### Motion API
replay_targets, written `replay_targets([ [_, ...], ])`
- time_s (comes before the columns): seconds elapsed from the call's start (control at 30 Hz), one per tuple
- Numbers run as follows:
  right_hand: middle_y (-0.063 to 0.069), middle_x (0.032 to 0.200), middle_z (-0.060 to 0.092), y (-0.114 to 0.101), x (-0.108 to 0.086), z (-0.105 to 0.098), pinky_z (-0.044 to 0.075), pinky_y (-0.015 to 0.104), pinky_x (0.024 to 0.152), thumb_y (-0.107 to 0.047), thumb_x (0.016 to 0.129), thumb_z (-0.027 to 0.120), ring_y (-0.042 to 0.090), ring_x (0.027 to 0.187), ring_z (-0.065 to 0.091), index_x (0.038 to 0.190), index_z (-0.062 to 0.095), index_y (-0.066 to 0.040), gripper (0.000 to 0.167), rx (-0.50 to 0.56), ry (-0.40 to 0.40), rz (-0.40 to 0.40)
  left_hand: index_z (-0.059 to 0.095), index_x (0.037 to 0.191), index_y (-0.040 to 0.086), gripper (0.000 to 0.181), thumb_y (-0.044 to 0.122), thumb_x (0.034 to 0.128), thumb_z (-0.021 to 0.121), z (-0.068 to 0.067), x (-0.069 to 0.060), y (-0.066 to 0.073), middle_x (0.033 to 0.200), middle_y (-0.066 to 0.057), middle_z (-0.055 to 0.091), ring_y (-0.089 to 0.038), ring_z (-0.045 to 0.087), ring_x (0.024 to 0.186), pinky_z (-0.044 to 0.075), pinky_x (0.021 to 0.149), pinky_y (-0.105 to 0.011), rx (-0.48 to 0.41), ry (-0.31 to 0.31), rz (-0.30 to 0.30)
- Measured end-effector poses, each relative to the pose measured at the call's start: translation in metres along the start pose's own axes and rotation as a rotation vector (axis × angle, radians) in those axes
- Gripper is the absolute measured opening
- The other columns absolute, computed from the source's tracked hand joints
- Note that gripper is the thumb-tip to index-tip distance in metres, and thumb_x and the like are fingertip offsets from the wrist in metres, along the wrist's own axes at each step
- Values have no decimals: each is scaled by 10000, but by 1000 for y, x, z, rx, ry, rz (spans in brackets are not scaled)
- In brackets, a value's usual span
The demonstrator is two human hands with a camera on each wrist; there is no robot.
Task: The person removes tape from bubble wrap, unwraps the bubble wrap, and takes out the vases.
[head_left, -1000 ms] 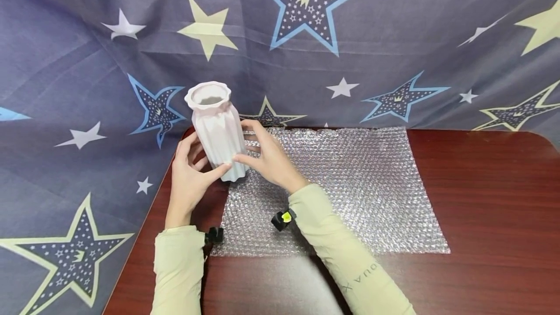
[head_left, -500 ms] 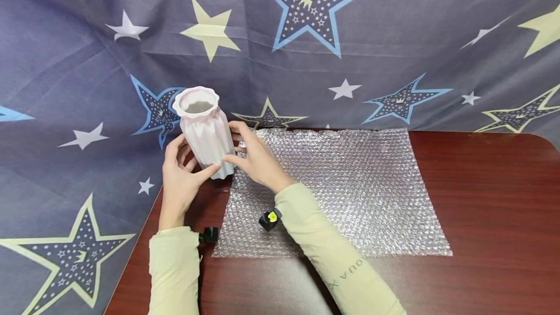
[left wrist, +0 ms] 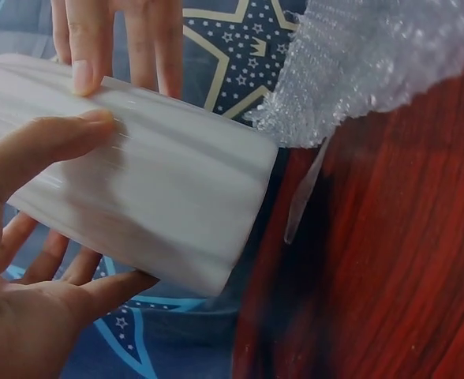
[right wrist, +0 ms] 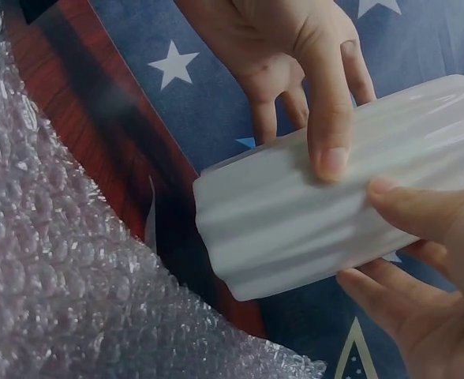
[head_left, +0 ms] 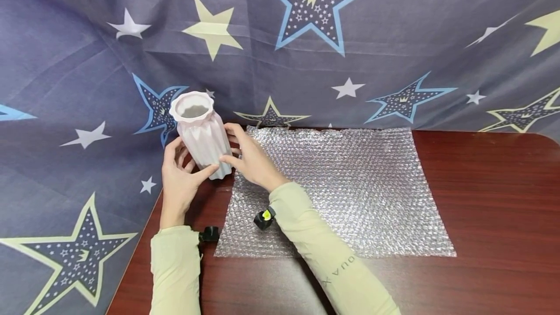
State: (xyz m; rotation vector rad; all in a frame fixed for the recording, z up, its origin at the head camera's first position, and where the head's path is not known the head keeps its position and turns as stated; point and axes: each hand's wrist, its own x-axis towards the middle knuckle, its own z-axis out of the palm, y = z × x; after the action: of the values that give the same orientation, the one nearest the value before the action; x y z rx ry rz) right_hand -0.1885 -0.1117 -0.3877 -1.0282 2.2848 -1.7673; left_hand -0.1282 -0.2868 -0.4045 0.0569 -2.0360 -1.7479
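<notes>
A white fluted vase with a scalloped, faintly pink rim is held between both hands at the table's back left corner. My left hand grips its left side, thumb across the front. From the right, my right hand grips it with the thumb near the other thumb. Both wrist views show the vase with its base clear of the table top. Beside it lies a sheet of bubble wrap, flat on the table; its near corner fills the left of the right wrist view.
The dark red wooden table extends to the right of the wrap. A grey-blue cloth with stars hangs behind and along the left side. Small black cameras sit at the wrists.
Both hands have carried the vase left, off the bubble wrap's left edge, and slightly down. Over the last half second it has shifted only a little. The wrap stays put.
</notes>
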Motion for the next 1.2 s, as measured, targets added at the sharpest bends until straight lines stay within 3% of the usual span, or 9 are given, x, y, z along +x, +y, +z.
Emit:
replay_targets([
  [0.4,129,1468,474,5,3,1,467,300,1064,-67,943,656,220,1369,463,1460,356,-98,599,4,-45,34,409,1408,118,872,-163,688,813,2,2,-11,1335,-26,485,-177,509,1246,486,967,-203,-48,15,-27],
  [0.67,100,1486,455,12,3,6,436,203,1060,-72,954,639,164,1376,449,1477,348,-133,601,14,-56,71,408,1389,113,881,-216,668,791,1,1,-19,1302,-34,478,-182,513,1229,501,932,-176,-95,40,-93],
  [1.0,100,1467,476,15,5,12,446,185,1038,-68,941,657,183,1354,476,1466,368,-114,601,-20,-45,72,403,1390,113,886,-218,666,793,-3,1,-27,1295,-41,486,-188,518,1224,501,926,-183,-119,38,-91],
  [1.2,105,1443,497,11,7,14,483,251,1029,-42,919,680,201,1325,508,1436,398,-99,592,-46,-38,64,385,1394,122,888,-220,678,782,-6,1,-29,1307,-42,476,-195,506,1232,501,919,-195,-151,18,-95],
])
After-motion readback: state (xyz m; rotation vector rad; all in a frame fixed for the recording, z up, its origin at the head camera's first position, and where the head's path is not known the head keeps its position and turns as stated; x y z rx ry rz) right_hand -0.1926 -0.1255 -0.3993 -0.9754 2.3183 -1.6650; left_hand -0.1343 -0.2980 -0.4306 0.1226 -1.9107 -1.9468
